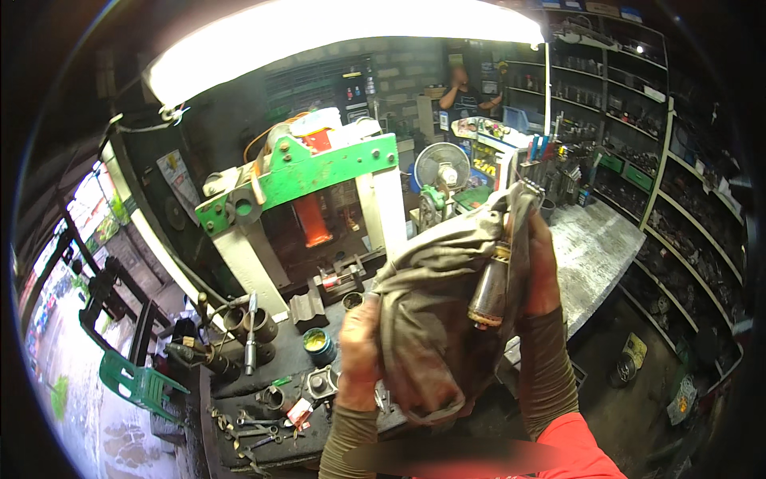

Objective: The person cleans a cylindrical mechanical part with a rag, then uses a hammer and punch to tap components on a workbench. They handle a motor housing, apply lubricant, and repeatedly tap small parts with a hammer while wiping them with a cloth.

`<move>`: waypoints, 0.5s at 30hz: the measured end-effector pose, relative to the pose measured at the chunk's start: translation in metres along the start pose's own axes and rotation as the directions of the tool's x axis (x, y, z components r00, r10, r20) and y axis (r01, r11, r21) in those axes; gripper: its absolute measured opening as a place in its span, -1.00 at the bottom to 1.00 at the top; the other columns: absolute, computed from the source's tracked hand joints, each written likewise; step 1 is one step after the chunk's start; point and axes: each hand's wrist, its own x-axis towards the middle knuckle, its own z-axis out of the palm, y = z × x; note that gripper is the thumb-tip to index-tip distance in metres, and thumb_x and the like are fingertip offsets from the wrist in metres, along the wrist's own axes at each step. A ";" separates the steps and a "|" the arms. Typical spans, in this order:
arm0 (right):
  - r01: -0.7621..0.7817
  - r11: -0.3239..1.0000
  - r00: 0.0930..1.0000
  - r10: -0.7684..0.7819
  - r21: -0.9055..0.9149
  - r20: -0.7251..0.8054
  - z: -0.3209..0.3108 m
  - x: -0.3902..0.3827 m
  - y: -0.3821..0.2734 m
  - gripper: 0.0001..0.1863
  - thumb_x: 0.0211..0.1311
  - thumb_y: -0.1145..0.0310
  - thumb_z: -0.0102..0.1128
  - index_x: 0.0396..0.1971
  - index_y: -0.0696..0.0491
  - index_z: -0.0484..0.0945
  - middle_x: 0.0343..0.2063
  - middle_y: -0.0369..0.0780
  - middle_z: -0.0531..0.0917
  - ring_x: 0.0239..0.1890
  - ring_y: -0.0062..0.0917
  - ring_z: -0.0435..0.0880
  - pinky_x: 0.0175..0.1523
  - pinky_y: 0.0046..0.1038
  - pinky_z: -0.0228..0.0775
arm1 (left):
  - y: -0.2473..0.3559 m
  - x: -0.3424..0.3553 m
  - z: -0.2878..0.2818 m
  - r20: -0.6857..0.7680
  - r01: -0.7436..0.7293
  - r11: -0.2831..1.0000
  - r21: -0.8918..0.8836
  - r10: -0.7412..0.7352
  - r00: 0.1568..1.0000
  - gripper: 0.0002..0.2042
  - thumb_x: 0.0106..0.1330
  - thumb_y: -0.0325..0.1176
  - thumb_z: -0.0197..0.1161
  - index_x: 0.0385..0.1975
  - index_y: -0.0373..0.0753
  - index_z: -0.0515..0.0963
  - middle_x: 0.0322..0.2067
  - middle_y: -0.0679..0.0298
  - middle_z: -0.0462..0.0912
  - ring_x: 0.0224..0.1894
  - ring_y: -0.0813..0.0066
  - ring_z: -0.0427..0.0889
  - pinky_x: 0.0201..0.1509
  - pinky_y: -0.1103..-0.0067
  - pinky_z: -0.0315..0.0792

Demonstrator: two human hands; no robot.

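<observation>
A large, stained grey-brown cloth (431, 307) is held up in front of me, bunched and draped in folds. My left hand (361, 347) is closed on its left edge. My right hand (543, 267) grips the right side of the cloth, its fingers partly hidden behind the fabric. Against the cloth, beside my right hand, is a dark cylindrical metal part (487, 295) with a brownish band at its lower end. What supports this part cannot be made out. Below my left hand, a round-bodied metal housing (322, 383) lies on the dark workbench (275, 453).
A green-and-white press frame (319, 172) stands ahead. Wrenches (259, 431), a jar of yellowish grease (317, 343) and metal cylinders (239, 323) crowd the bench. A metal-topped table (594, 247) and loaded shelves (674, 199) are right. Beyond the fan (441, 168) is another person (465, 100).
</observation>
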 end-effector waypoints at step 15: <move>0.122 0.677 0.984 -0.179 -0.726 -0.001 -0.032 -0.028 0.079 -0.77 0.36 0.58 0.09 -0.10 0.25 0.68 -0.16 -0.09 0.76 -0.17 -0.36 0.75 0.04 -0.38 0.52 | -0.133 -0.034 0.001 -0.139 0.222 0.975 0.012 -0.219 0.966 -0.61 0.53 -0.15 0.23 0.16 -0.30 0.46 -0.16 0.30 0.64 -0.13 0.48 0.60 0.04 0.52 0.49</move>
